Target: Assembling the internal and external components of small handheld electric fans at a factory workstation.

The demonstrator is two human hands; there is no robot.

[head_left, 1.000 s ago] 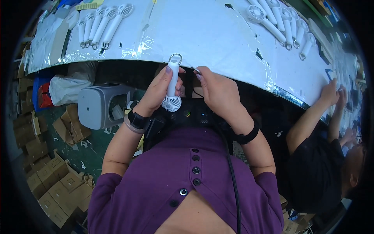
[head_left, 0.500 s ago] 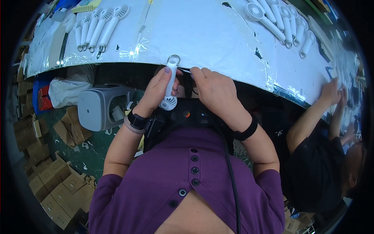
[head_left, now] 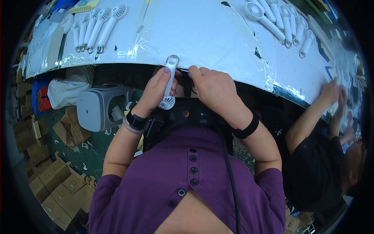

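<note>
Between the earliest frame and the present one, the right hand (head_left: 218, 87) has rotated so that its back faces up, and the white handheld fan (head_left: 171, 76) has shifted slightly to the left. Position of fan: in front of the near edge of the white-covered table (head_left: 194, 43), loop end toward the table, round fan head (head_left: 166, 103) toward the wearer's body. Left hand (head_left: 156, 86): clamped around the fan handle, thumb on the upper face, remaining fingers wrapped about the far side. Metal loop (head_left: 172, 56): projects from the handle end, clear of the fingers. Right hand: thumb and fingers pinched together on a slim item with a shiny tip (head_left: 184, 71), directed at the handle; contact between tip and handle cannot be determined, and the rest of the item is concealed by the hand. Table, left side: a row of white fans (head_left: 108, 33) lies with loops toward the near edge. Table, right side: a second group of fans (head_left: 270, 28) lies close together. Grey plastic stool (head_left: 87, 109): on the floor, left of the wearer. Cardboard boxes (head_left: 64, 197): lower left. Co-worker's forearm (head_left: 309, 117): extended toward the table at right.
</note>
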